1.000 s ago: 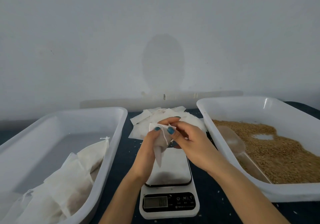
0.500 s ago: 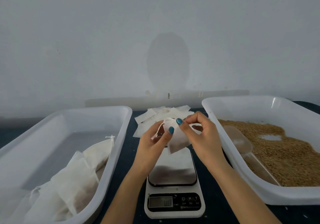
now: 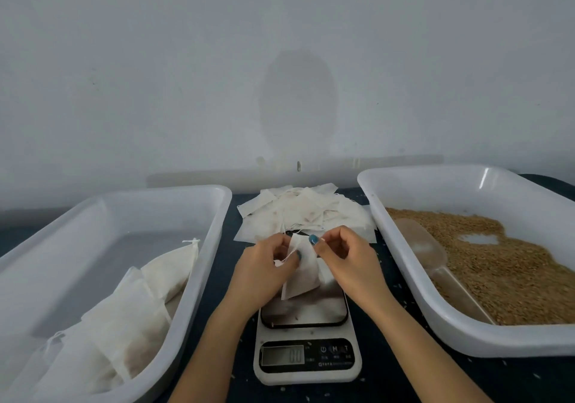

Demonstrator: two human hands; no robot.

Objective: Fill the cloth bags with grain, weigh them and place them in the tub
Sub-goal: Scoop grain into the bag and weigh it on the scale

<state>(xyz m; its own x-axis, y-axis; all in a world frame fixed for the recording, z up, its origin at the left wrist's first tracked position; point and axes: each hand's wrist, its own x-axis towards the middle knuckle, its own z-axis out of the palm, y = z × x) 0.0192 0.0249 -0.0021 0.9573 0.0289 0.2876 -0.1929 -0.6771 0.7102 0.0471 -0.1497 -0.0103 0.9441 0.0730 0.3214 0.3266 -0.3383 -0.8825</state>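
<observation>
Just above the scale [image 3: 306, 360], a small, flat white bag [image 3: 303, 281] hangs limp. The left hand [image 3: 264, 267] and right hand [image 3: 347, 256] pinch its top edge, fingers hiding the mouth. Left of the scale, the tub [image 3: 140, 212] holds filled bags [image 3: 130, 318], partly cut off.

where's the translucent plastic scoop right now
Head view, right side: the translucent plastic scoop lies inside the white plastic tub, along its left wall, on the brown grain, right of the digital scale.

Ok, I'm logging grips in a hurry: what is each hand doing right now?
Left hand: closed, pinching the cloth bag.
Right hand: closed, pinching the same bag at its top.
</observation>
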